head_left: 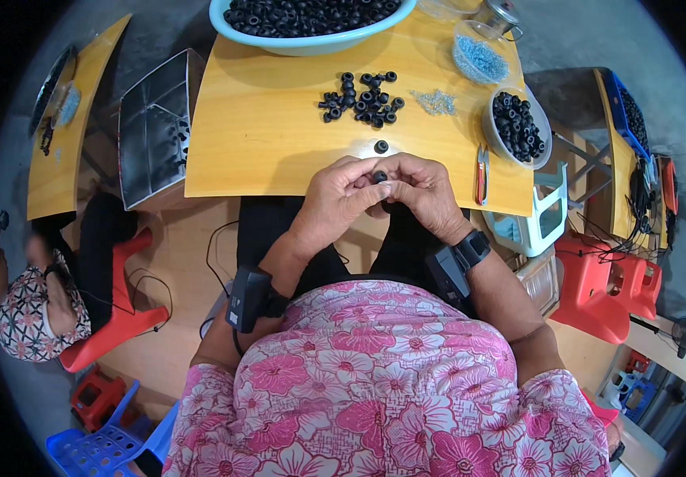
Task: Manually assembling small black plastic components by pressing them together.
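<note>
I'm seeing one smooth, wood-grained desk [247,119], one rounded blue basin [308,48], now two hands: left hand [333,191] and right hand [422,191], together at the near edge, pinching one round black piece [380,176], a second piece [381,146] just beyond.

Pink-and-white floral shirt [367,374] at lower centre, yellow surface [263,127] above, light-blue basin [311,46] at top, red stool [593,286] right.

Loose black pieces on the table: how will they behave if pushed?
The black pieces may roll, since their outlines look round. They're probably light, being small beside the right hand. They could scatter, with no rim around them.
</note>
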A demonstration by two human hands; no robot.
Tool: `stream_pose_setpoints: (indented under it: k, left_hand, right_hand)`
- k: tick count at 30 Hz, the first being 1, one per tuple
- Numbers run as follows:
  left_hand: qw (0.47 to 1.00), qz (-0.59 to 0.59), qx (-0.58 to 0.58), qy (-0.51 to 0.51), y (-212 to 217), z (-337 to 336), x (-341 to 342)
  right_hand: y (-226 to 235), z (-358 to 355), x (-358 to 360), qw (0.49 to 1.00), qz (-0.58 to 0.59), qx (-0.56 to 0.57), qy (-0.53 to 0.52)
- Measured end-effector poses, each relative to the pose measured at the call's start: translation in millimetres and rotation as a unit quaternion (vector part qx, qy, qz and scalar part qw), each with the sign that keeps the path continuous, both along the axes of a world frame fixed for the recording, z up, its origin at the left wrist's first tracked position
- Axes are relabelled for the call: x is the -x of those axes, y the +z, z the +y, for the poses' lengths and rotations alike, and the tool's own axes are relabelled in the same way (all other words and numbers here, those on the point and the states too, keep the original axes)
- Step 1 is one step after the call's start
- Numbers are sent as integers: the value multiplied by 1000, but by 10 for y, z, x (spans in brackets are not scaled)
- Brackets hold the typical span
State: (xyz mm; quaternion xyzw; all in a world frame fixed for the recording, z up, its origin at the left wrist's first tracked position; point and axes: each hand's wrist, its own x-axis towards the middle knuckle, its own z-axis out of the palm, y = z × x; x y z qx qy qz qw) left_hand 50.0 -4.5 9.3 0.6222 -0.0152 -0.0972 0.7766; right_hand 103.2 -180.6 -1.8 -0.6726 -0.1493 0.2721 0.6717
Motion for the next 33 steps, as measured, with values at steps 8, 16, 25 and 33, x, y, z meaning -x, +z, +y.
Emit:
stream_pose_setpoints:
  k: [8,16,25,33]
  left_hand:
    - [998,-35,-47,3,-56,5,-6]
    - [993,-5,105,50,-184,-91,21]
    - [995,-10,5,95,-146,-93,-24]
    - [995,-15,-9,96,-51,-78,-54]
  right_hand:
    - [-22,35,31,1000,-5,1,-9]
    - [139,-2,-120,985,165,-49,-9]
    - [110,-116,-306,955,266,-89,92]
    - [86,-124,-400,934,310,-122,129]
